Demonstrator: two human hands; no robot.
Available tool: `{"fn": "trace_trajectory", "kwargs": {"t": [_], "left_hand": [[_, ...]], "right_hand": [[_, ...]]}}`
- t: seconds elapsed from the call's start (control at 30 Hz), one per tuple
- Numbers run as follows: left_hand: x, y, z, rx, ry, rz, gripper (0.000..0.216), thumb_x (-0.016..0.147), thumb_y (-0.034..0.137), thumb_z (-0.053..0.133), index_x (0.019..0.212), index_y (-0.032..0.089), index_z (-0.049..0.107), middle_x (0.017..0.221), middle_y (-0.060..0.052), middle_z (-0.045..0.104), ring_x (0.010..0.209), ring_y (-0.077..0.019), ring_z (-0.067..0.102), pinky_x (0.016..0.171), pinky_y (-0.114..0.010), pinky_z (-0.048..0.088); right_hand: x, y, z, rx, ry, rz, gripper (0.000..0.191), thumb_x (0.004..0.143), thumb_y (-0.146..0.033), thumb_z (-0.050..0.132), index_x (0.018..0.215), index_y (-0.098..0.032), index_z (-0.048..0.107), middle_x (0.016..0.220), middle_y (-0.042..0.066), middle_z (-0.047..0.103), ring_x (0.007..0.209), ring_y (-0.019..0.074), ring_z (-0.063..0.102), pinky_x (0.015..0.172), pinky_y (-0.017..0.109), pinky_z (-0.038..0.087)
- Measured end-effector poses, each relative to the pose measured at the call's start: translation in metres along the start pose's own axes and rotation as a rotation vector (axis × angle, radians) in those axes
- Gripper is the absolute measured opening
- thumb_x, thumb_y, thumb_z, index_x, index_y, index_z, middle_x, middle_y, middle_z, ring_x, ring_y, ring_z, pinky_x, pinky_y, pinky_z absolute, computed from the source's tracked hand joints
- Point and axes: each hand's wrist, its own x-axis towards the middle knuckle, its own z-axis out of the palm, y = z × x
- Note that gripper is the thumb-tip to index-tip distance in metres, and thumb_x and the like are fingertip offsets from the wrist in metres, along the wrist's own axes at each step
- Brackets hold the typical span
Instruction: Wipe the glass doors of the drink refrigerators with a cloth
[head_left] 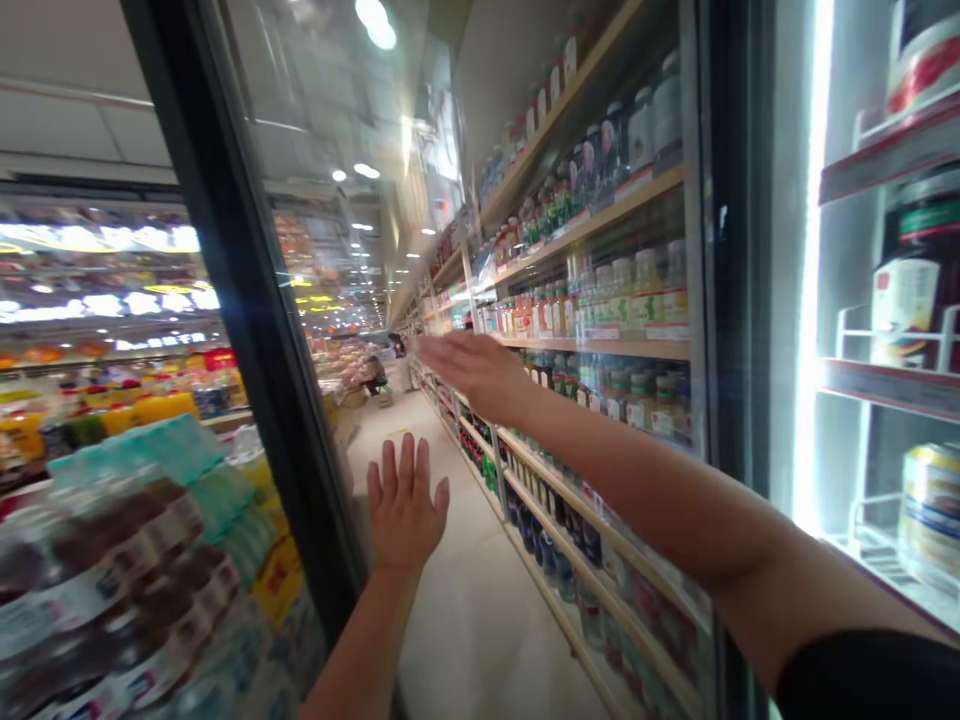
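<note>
In front of me is a glass door [480, 560] with a black frame [240, 330] along its left side. My left hand [405, 505] is raised low in the middle, palm toward the glass and fingers spread; it holds nothing. Higher and further right, my right hand [472, 370] reaches across with fingers stretched out flat, slightly blurred at the tips. Nothing shows in it. Both hands are at the pane, though I cannot tell how firmly either touches it. Rows of bottles [622, 290] on wooden shelves [592, 235] appear in or behind the glass.
To the right, a lit cooler holds a dark bottle [907, 280] and a yellow can [934, 500] on racks. Packs of dark drink bottles [112, 590] and turquoise packs [142, 455] are stacked at left. A pale aisle floor [390, 415] runs back toward a distant person [373, 372].
</note>
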Motion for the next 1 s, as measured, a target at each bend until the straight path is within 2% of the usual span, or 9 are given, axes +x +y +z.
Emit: {"fn": "trace_trajectory", "kwargs": {"t": [0.1,0.13,0.27,0.43,0.63,0.77,0.83,0.93,1.0], "left_hand": [[0.000,0.001,0.000,-0.012,0.004,-0.004,0.075,0.094,0.030,0.054,0.157,0.019,0.016,0.160,-0.013,0.028,0.152,-0.0309,0.012,0.123,-0.055,0.018],[0.000,0.001,-0.001,-0.016,0.004,-0.006,0.075,0.094,0.030,0.055,0.157,0.019,0.016,0.160,-0.013,0.028,0.152,-0.0307,0.012,0.123,-0.055,0.017],[0.000,0.002,0.000,-0.017,-0.003,-0.015,0.074,0.094,0.031,0.054,0.157,0.019,0.016,0.160,-0.013,0.028,0.152,-0.0306,0.012,0.123,-0.054,0.017],[0.000,-0.001,0.001,-0.028,-0.011,-0.018,0.072,0.096,0.032,0.051,0.157,0.020,0.016,0.160,-0.013,0.027,0.151,-0.0315,0.013,0.123,-0.056,0.017],[0.012,0.040,-0.023,-0.193,-0.038,-0.124,0.070,0.098,0.028,0.043,0.158,0.019,0.009,0.163,-0.014,0.020,0.153,-0.0299,0.010,0.124,-0.057,0.016],[0.042,0.091,-0.035,-0.521,-0.048,0.071,0.060,0.102,0.036,0.021,0.158,0.020,0.007,0.165,-0.011,0.014,0.152,-0.0237,0.018,0.123,-0.047,0.029],[0.057,0.106,-0.036,-0.548,-0.086,0.087,0.059,0.103,0.040,0.017,0.157,0.016,0.016,0.163,-0.013,0.020,0.152,-0.0246,0.017,0.121,-0.047,0.031],[0.060,0.111,-0.034,-0.404,-0.086,0.049,0.051,0.102,0.035,0.036,0.148,0.013,0.036,0.153,-0.015,0.042,0.150,-0.0258,0.022,0.120,-0.048,0.031],[0.048,0.109,-0.032,-0.308,-0.024,0.037,0.041,0.097,0.023,0.047,0.137,0.014,0.048,0.142,-0.014,0.055,0.148,-0.0243,0.030,0.117,-0.045,0.033]], "right_hand": [[-0.032,0.014,-0.009,-0.093,0.277,0.466,0.053,0.093,-0.004,0.038,0.145,-0.013,0.048,0.152,0.006,0.047,0.127,0.0232,0.045,0.111,0.041,0.036],[-0.042,0.014,-0.011,-0.096,0.299,0.490,0.053,0.092,-0.004,0.040,0.144,-0.013,0.049,0.152,0.007,0.048,0.127,0.0239,0.045,0.111,0.042,0.036],[-0.075,0.008,-0.018,0.038,0.041,0.079,0.053,0.092,-0.006,0.043,0.142,-0.023,0.053,0.148,0.001,0.053,0.128,0.0198,0.046,0.107,0.038,0.041],[-0.100,0.001,-0.019,-0.022,0.266,0.538,0.056,0.094,-0.007,0.039,0.149,-0.020,0.045,0.152,0.007,0.047,0.130,0.0233,0.043,0.112,0.043,0.037],[-0.111,-0.065,0.003,0.131,-0.021,0.367,0.061,0.097,-0.016,0.040,0.156,-0.012,0.026,0.160,0.013,0.032,0.149,0.0261,0.025,0.121,0.047,0.029],[-0.112,-0.075,-0.005,0.317,0.004,0.351,0.068,0.098,-0.021,0.037,0.159,-0.007,0.009,0.163,0.017,0.023,0.153,0.0261,0.013,0.121,0.048,0.030],[-0.123,-0.067,-0.015,0.362,0.072,0.417,0.066,0.100,-0.022,0.035,0.159,-0.013,0.008,0.164,0.015,0.020,0.152,0.0232,0.019,0.118,0.042,0.037],[-0.158,-0.055,-0.024,0.185,0.182,0.577,0.061,0.101,-0.018,0.030,0.160,-0.022,0.013,0.161,0.013,0.031,0.148,0.0221,0.031,0.117,0.044,0.037],[-0.186,-0.053,-0.021,-0.018,0.092,0.582,0.064,0.101,-0.022,0.037,0.160,-0.022,0.012,0.157,0.014,0.038,0.147,0.0267,0.033,0.117,0.051,0.032]]}}
